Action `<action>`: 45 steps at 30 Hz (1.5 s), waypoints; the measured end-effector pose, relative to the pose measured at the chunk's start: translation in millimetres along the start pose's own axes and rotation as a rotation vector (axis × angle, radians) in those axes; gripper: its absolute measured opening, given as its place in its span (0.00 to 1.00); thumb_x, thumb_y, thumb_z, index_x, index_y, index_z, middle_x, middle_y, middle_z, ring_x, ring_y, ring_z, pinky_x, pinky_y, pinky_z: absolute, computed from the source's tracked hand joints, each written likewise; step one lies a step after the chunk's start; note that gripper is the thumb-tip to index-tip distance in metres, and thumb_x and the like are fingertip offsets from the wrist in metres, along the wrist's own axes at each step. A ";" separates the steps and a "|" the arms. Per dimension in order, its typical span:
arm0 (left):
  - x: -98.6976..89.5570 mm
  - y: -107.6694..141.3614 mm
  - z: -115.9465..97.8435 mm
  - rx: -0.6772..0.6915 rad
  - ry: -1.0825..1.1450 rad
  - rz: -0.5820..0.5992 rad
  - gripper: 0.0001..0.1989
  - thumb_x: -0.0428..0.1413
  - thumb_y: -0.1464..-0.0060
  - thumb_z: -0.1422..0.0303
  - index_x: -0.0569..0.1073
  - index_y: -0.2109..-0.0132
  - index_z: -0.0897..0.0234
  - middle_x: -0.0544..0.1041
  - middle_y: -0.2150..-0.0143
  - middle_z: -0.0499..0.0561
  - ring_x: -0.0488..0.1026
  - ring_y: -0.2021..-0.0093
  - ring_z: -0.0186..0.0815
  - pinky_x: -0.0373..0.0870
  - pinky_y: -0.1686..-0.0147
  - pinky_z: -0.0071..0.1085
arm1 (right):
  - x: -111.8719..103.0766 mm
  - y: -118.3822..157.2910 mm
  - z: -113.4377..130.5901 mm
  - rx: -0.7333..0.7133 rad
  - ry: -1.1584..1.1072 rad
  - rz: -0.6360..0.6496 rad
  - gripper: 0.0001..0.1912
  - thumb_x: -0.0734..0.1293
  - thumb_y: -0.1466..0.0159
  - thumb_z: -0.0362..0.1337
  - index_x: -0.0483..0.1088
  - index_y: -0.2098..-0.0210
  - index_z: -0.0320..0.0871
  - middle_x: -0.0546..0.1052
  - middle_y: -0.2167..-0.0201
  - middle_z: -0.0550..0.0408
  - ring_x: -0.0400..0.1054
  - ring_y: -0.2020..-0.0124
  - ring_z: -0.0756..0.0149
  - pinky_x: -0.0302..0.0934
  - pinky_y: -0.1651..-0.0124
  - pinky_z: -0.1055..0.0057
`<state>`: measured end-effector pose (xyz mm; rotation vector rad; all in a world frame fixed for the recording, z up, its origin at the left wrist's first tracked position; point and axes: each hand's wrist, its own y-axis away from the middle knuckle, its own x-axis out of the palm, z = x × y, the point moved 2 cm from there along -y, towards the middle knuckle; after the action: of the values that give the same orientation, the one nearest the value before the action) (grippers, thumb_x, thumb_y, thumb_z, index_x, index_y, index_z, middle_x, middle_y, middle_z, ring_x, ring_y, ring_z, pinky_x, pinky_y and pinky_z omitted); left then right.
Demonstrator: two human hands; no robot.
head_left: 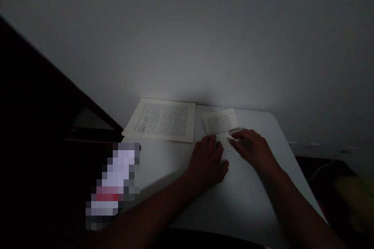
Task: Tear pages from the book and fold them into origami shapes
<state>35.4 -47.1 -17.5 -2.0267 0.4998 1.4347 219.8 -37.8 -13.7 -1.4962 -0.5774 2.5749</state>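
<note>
A small printed page (220, 121) lies on the white table, bent or creased across its lower part. My left hand (209, 161) rests palm down with its fingers apart, the fingertips at the page's lower left edge. From the right, my right hand (253, 146) pinches the page's right edge between thumb and forefinger; a bit of pale paper shows at the fingertips. Whether the page is torn or only folded there, I cannot tell. A larger printed sheet or stack of sheets (166, 120) lies flat to the left, apart from both hands.
The white table (257, 124) stands against a grey wall (187, 39). At its left edge is a blurred-out, lit object like a phone (117, 175). Dim light leaves the left side dark. Beyond the right edge are a pale cable (320, 169) and something yellowish (355, 194).
</note>
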 end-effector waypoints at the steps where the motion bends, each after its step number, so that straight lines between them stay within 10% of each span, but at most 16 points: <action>1: 0.1 0.2 0.2 0.005 0.003 0.002 0.26 0.51 0.46 0.58 0.64 0.45 0.69 0.61 0.39 0.64 0.57 0.42 0.53 0.61 0.49 0.49 | 3.5 -1.4 2.5 -0.044 0.016 0.024 0.09 0.66 0.40 0.42 0.72 0.63 0.45 0.77 0.61 0.51 0.70 0.59 0.58 0.63 0.55 0.58; 19: 0.3 -1.1 7.4 -0.019 0.087 -0.025 0.24 0.52 0.46 0.56 0.64 0.46 0.64 0.62 0.38 0.58 0.58 0.42 0.50 0.58 0.48 0.51 | 6.5 0.8 -17.5 0.114 0.146 -0.098 0.23 0.64 0.40 0.47 0.67 0.49 0.41 0.74 0.52 0.42 0.67 0.51 0.49 0.60 0.51 0.47; 32: -4.4 -3.9 12.7 -0.030 0.191 -0.097 0.20 0.54 0.47 0.61 0.67 0.49 0.64 0.69 0.44 0.57 0.63 0.46 0.47 0.59 0.49 0.47 | 5.1 1.3 -16.8 0.370 -0.315 -0.326 0.27 0.68 0.45 0.42 0.64 0.47 0.43 0.75 0.68 0.54 0.71 0.66 0.62 0.65 0.55 0.59; 45: -7.7 -7.9 35.4 -0.111 0.311 -0.350 0.10 0.54 0.45 0.67 0.69 0.56 0.64 0.76 0.59 0.53 0.71 0.57 0.39 0.64 0.56 0.38 | -14.7 12.1 6.5 0.110 -0.181 -0.570 0.12 0.67 0.41 0.38 0.70 0.57 0.46 0.74 0.66 0.51 0.70 0.65 0.60 0.66 0.59 0.59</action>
<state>12.3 -18.0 -16.7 -2.3037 0.1767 0.9642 222.9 -54.9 -3.4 -0.8977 -0.7391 2.2508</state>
